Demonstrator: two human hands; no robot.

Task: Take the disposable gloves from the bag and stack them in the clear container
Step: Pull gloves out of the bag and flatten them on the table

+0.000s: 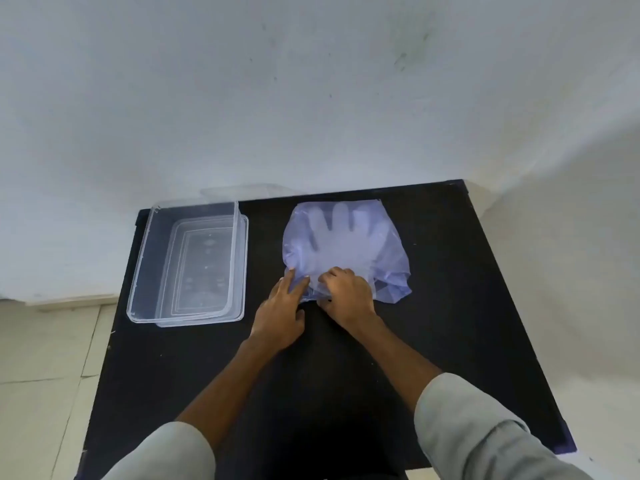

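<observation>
A pale blue see-through bag lies flat at the back right of the black table. Whitish disposable gloves show through it, fingers pointing away from me. My left hand rests on the bag's near left edge with its fingers pinching the plastic. My right hand is curled over the bag's near opening, gripping the bunched plastic. The clear container stands at the table's back left, apparently with nothing in it.
The container sits on its clear lid, which sticks out on the right side. A white wall rises behind the table. Tiled floor shows to the left, past the table edge.
</observation>
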